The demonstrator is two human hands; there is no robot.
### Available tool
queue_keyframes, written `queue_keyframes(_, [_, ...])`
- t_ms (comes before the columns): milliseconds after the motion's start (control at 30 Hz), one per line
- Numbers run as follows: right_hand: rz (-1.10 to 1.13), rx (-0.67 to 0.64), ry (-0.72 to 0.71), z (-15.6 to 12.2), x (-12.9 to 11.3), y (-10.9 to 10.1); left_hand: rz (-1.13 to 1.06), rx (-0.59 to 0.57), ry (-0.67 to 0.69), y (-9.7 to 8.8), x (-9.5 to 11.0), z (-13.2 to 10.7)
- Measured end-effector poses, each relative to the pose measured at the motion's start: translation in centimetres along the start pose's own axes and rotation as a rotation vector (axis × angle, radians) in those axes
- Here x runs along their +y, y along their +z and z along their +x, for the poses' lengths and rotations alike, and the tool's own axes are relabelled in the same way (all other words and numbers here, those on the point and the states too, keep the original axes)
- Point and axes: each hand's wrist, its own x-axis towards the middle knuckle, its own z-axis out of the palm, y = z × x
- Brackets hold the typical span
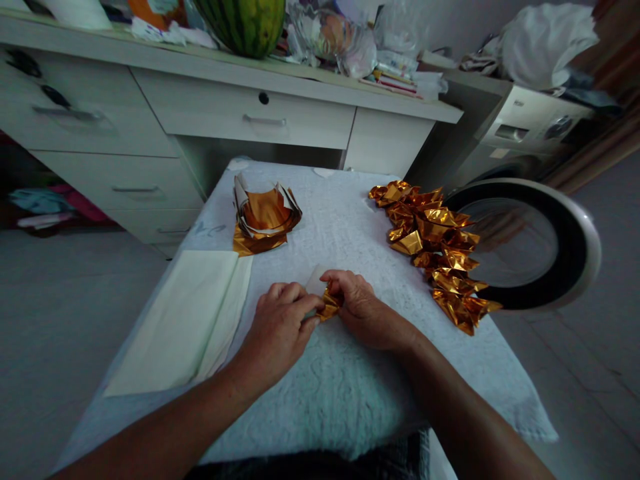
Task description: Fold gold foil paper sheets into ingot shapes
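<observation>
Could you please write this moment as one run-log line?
left hand: holds gold foil piece | right hand: holds same piece | at right: shaped foil pieces | at left: pale sheets, curled foil stack

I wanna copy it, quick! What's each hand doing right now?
Left hand: closed, pinching the gold foil.
Right hand: closed, holding the same foil from its other side.

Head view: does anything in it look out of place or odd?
Yes: the round, black-rimmed washing-machine door hangs wide open beside the cloth-covered table, odd because the left hand and right hand hold a shiny gold foil piece instead. Nothing looks spilled.
</observation>
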Motion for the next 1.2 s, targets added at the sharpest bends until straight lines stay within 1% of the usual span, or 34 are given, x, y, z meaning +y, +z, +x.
queue_keyframes(233, [0.055, 0.049, -0.058, -0.1, 0.2, -0.1, -0.014, 0.011, 0.014, 0.1, -0.2, 0.0])
queue_keyframes(333, [0.239, 0.092, -0.069, -0.1, 0.6, -0.2, -0.017, 0.017, 0.018, 0.1, -0.3, 0.0])
queue_keyframes(400, [0.342, 0.177, -0.034, 0.1, 0.9, -0.2, -0.021, 0.018, 0.029, 0.1, -0.3, -0.1])
queue_keyframes(433, [0.337, 0.24, -0.004, 0.2, 1.1, -0.3, -0.022, 0.019, 0.036, 0.1, -0.3, -0.1])
queue_keyframes(500, [0.217, 0.354, 0.06, 0.5, 1.3, -0.4, -0.027, 0.021, 0.046, 0.1, -0.3, -0.1])
queue_keyframes(567, [0.058, 0.404, 0.114, 0.9, 1.3, -0.4, -0.033, 0.026, 0.045, 0.1, -0.3, 0.0])
queue_keyframes(633, [-0.069, 0.387, 0.165, 1.2, 1.2, -0.3, -0.035, 0.035, 0.043, 0.2, -0.4, 0.0])
queue_keyframes(733, [-0.199, 0.329, 0.233, 1.6, 1.0, 0.1, -0.024, 0.058, 0.057, 0.5, -0.5, 0.1])
queue_keyframes(833, [-0.272, 0.311, 0.249, 1.9, 0.8, 0.7, -0.012, 0.102, 0.062, 0.7, -0.5, 0.1])
queue_keyframes(900, [-0.283, 0.309, 0.25, 2.0, 0.8, 0.9, -0.01, 0.148, 0.038, 0.8, -0.5, 0.1])
queue_keyframes(1000, [-0.255, 0.309, 0.246, 2.1, 0.6, 1.0, -0.008, 0.212, -0.004, 1.1, -0.5, 0.2])
queue_keyframes(1067, [-0.202, 0.319, 0.215, 2.1, 0.5, 0.8, -0.011, 0.244, -0.002, 1.3, -0.7, 0.2])
queue_keyframes(1133, [-0.106, 0.329, 0.173, 2.0, 0.5, 0.6, -0.022, 0.263, 0.01, 1.6, -0.8, 0.3])
queue_keyframes(1200, [0.043, 0.32, 0.156, 1.9, 0.5, 0.4, -0.046, 0.272, 0.01, 1.7, -0.9, 0.4])
